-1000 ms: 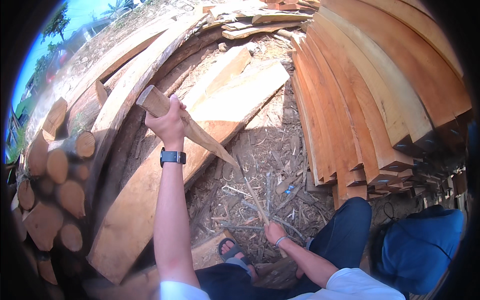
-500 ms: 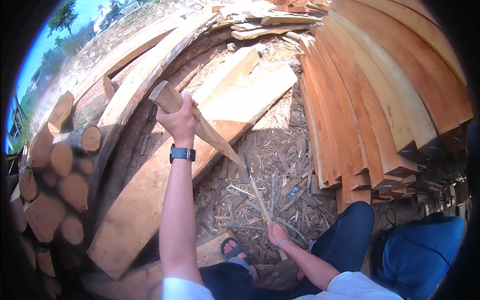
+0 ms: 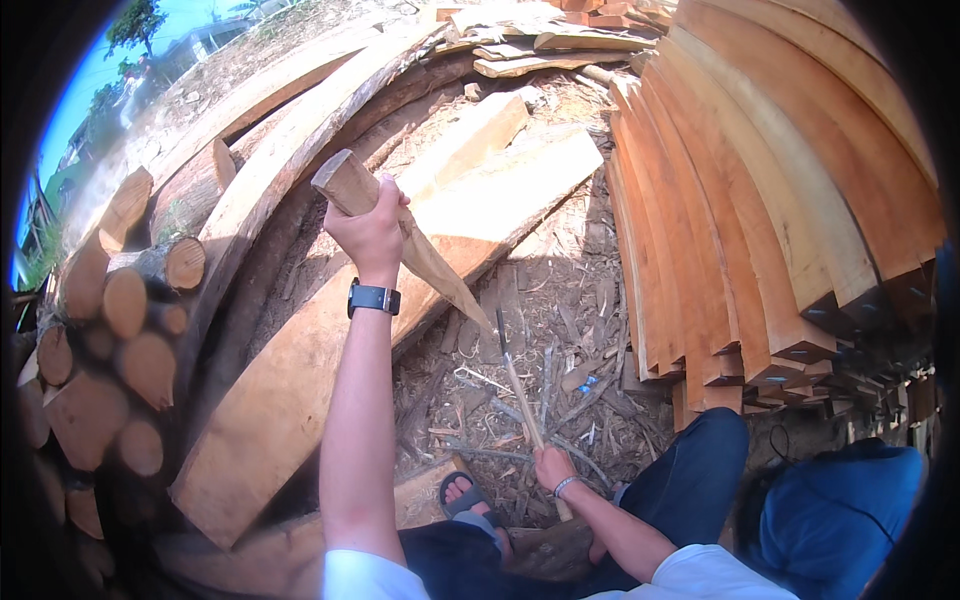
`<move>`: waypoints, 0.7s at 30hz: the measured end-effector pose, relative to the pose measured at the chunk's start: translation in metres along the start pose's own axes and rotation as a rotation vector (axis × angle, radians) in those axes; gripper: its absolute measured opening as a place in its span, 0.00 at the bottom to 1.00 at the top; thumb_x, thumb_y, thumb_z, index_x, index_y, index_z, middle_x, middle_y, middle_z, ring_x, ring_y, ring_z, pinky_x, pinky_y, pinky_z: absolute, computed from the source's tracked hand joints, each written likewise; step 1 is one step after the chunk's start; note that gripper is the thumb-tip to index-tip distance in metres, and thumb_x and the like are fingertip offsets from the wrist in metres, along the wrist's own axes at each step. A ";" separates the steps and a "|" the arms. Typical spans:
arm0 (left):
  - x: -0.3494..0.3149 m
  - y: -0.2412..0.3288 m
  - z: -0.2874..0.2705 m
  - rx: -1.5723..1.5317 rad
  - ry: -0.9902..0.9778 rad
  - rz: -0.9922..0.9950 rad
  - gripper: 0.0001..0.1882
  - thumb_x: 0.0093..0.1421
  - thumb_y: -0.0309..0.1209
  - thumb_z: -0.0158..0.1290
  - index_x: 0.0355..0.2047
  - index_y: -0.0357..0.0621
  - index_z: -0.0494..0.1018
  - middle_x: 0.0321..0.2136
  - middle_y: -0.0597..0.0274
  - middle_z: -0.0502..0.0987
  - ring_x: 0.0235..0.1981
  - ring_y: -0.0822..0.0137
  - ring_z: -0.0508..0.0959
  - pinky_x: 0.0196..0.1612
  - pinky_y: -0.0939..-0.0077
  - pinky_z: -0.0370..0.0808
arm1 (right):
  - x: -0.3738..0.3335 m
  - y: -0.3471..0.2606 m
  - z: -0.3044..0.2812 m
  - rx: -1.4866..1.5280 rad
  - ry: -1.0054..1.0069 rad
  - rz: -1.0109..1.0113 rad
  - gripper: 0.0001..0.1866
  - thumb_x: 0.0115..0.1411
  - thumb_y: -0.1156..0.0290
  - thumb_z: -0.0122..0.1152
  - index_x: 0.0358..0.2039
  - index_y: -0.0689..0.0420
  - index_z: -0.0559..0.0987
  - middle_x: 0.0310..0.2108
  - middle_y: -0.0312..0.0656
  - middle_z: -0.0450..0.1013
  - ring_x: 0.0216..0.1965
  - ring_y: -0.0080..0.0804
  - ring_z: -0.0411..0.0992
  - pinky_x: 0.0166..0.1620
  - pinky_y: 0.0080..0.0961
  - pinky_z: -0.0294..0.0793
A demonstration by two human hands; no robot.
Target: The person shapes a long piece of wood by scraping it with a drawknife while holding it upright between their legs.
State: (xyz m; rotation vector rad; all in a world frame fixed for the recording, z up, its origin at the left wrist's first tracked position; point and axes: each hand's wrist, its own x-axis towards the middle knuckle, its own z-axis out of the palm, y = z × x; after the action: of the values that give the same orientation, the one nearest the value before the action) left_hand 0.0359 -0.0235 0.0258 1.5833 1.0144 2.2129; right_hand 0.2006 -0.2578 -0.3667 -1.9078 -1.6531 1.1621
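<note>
My left hand [image 3: 372,232] is raised at arm's length and grips a wooden stake [image 3: 420,258] near its thick top end; the stake tapers to a point that hangs down to the right. A dark watch [image 3: 373,298] sits on that wrist. Lower down, my right hand [image 3: 553,468] holds the wooden handle of a long-bladed knife [image 3: 517,385], whose dark blade points up toward the stake's tip. A gap remains between blade and stake. My sandalled foot [image 3: 468,496] rests on a plank below.
A broad pale plank [image 3: 300,390] slants under my left arm. Stacked round logs [image 3: 110,330] stand at the left. Curved orange slabs [image 3: 770,200] lean in a row at the right. Wood chips and sticks [image 3: 540,350] litter the ground. A blue bag [image 3: 840,520] lies at lower right.
My left hand has lifted the stake a little higher and to the right. The right hand with the knife has stayed low, nearly still.
</note>
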 end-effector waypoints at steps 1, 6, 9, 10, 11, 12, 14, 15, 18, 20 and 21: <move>0.000 -0.003 -0.004 -0.010 0.009 -0.002 0.06 0.56 0.23 0.58 0.26 0.35 0.71 0.19 0.59 0.77 0.19 0.70 0.78 0.24 0.76 0.76 | -0.004 -0.010 -0.005 0.029 0.046 -0.013 0.19 0.67 0.60 0.42 0.38 0.66 0.70 0.28 0.66 0.73 0.35 0.67 0.72 0.42 0.57 0.70; 0.001 0.001 -0.004 0.000 0.015 -0.009 0.07 0.56 0.23 0.59 0.26 0.35 0.71 0.19 0.59 0.77 0.19 0.70 0.78 0.24 0.76 0.76 | -0.003 -0.041 -0.033 0.184 0.260 -0.069 0.19 0.68 0.59 0.40 0.40 0.65 0.69 0.25 0.64 0.73 0.34 0.66 0.72 0.40 0.55 0.71; 0.002 0.002 0.002 -0.026 0.007 -0.008 0.07 0.56 0.23 0.59 0.26 0.35 0.71 0.19 0.59 0.77 0.19 0.70 0.78 0.24 0.76 0.76 | 0.002 -0.001 -0.009 0.011 0.183 -0.058 0.19 0.68 0.60 0.41 0.38 0.65 0.70 0.24 0.63 0.73 0.31 0.65 0.73 0.36 0.54 0.73; 0.001 0.001 0.005 -0.036 -0.004 -0.014 0.07 0.56 0.23 0.59 0.27 0.35 0.71 0.19 0.59 0.77 0.19 0.70 0.78 0.24 0.77 0.76 | 0.002 0.017 0.000 -0.012 0.076 0.010 0.19 0.68 0.60 0.41 0.38 0.65 0.70 0.24 0.62 0.73 0.31 0.65 0.73 0.36 0.53 0.73; 0.004 0.002 0.003 -0.012 -0.008 -0.002 0.07 0.56 0.23 0.59 0.27 0.35 0.71 0.19 0.59 0.77 0.19 0.70 0.78 0.24 0.77 0.76 | 0.001 0.022 0.004 -0.029 -0.034 0.071 0.19 0.68 0.60 0.41 0.37 0.65 0.71 0.23 0.62 0.73 0.30 0.65 0.73 0.35 0.52 0.74; 0.003 0.002 0.004 -0.020 -0.009 -0.010 0.06 0.56 0.23 0.59 0.27 0.35 0.71 0.19 0.59 0.77 0.19 0.70 0.78 0.23 0.77 0.76 | 0.000 0.026 0.007 -0.045 -0.143 0.131 0.19 0.68 0.60 0.42 0.36 0.65 0.71 0.23 0.62 0.73 0.30 0.65 0.73 0.35 0.51 0.74; 0.001 0.001 0.000 -0.020 -0.003 -0.022 0.06 0.56 0.23 0.59 0.27 0.35 0.71 0.19 0.59 0.77 0.19 0.70 0.78 0.23 0.77 0.76 | 0.005 0.013 0.002 0.108 -0.113 0.168 0.19 0.67 0.60 0.43 0.35 0.67 0.72 0.23 0.62 0.73 0.30 0.65 0.73 0.35 0.51 0.74; 0.001 -0.003 -0.007 -0.029 -0.011 -0.003 0.06 0.56 0.23 0.59 0.27 0.35 0.71 0.19 0.59 0.77 0.19 0.70 0.78 0.23 0.77 0.75 | -0.001 -0.002 -0.006 0.173 -0.114 0.190 0.19 0.67 0.60 0.43 0.35 0.67 0.72 0.22 0.62 0.73 0.30 0.65 0.73 0.36 0.51 0.74; 0.001 -0.005 -0.009 -0.052 -0.008 -0.009 0.07 0.54 0.24 0.59 0.29 0.36 0.72 0.21 0.61 0.78 0.20 0.71 0.80 0.23 0.79 0.76 | 0.001 -0.023 -0.022 0.091 0.232 -0.064 0.21 0.67 0.59 0.44 0.35 0.68 0.72 0.22 0.62 0.73 0.31 0.66 0.73 0.36 0.51 0.74; 0.003 -0.007 -0.008 -0.053 0.001 -0.001 0.06 0.53 0.23 0.59 0.28 0.35 0.72 0.20 0.60 0.78 0.20 0.72 0.79 0.23 0.79 0.76 | 0.003 -0.031 -0.030 0.200 0.311 -0.106 0.21 0.67 0.59 0.44 0.34 0.68 0.72 0.23 0.63 0.73 0.32 0.66 0.72 0.37 0.51 0.73; 0.004 -0.008 -0.008 -0.042 0.004 -0.001 0.06 0.53 0.23 0.59 0.28 0.35 0.72 0.20 0.60 0.78 0.19 0.72 0.79 0.23 0.80 0.76 | 0.002 -0.031 -0.031 0.251 0.350 -0.125 0.21 0.66 0.59 0.44 0.34 0.68 0.72 0.23 0.63 0.72 0.33 0.66 0.72 0.37 0.52 0.73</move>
State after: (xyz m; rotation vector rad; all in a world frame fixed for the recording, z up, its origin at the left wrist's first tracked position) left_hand 0.0256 -0.0188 0.0217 1.5619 0.9631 2.2224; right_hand 0.2047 -0.2403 -0.3264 -1.7078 -1.3484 0.8797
